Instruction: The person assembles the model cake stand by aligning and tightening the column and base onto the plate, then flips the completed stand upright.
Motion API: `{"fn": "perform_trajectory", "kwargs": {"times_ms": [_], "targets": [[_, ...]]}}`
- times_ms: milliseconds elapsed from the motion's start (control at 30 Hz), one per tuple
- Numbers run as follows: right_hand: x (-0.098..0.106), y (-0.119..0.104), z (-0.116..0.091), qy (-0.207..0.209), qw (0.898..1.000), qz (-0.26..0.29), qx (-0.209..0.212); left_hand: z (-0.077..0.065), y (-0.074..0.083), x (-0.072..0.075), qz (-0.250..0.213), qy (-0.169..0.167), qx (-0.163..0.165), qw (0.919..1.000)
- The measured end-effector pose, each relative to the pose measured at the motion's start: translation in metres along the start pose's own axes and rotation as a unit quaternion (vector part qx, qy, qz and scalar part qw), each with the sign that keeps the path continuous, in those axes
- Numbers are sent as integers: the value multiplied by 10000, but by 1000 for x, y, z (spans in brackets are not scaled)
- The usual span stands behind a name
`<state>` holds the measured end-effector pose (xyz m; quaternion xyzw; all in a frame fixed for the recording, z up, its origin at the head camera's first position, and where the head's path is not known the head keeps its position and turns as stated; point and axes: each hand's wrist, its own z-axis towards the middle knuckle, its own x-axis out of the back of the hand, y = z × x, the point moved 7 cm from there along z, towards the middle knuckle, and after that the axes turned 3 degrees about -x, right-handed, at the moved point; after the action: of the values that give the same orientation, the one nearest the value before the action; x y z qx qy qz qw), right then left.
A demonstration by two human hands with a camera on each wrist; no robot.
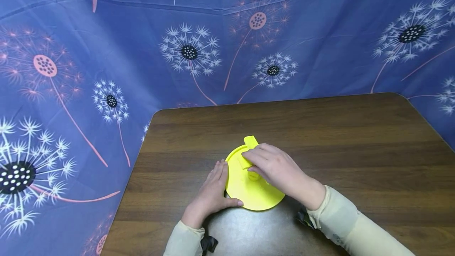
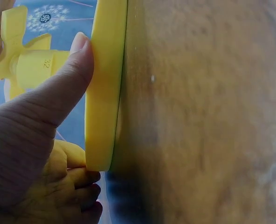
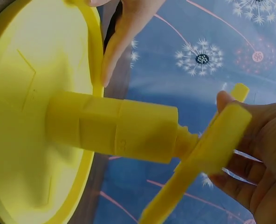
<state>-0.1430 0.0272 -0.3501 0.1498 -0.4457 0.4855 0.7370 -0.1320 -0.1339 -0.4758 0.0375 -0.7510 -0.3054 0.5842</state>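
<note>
A round yellow plate (image 1: 254,198) with a raised rim lies flat on the table. My left hand (image 1: 212,193) holds its left edge, the thumb over the near rim and the fingers along the outer side. From the plate's middle rises a thick faceted yellow post (image 3: 114,123), marked with a small number. A threaded stem (image 3: 185,142) shows at the top of the post, leading into a yellow bladed knob (image 3: 217,137). My right hand (image 1: 282,169) pinches one of the knob's blades between thumb and fingers. In the head view this hand covers much of the knob and post.
The brown wood-grain table (image 1: 337,141) extends around the plate, with a shiny patch at its near side. A blue cloth (image 1: 142,70) with a dandelion print hangs behind and to the left. Dark straps (image 1: 209,244) sit at both wrists.
</note>
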Motion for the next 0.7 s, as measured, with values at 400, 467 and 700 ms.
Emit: {"fn": "perform_trajectory", "kwargs": {"times_ms": [400,467,700], "targets": [[-21,-16,-1,-342,9945,-855,500,2,1,0,160,138,-149,9997],[-24,-17,-2,-464,9929,-981,492,3,0,0,158,139,-145,9997],[-26,-13,-3,-460,9955,-744,362,3,-1,0,171,191,-183,9995]]}}
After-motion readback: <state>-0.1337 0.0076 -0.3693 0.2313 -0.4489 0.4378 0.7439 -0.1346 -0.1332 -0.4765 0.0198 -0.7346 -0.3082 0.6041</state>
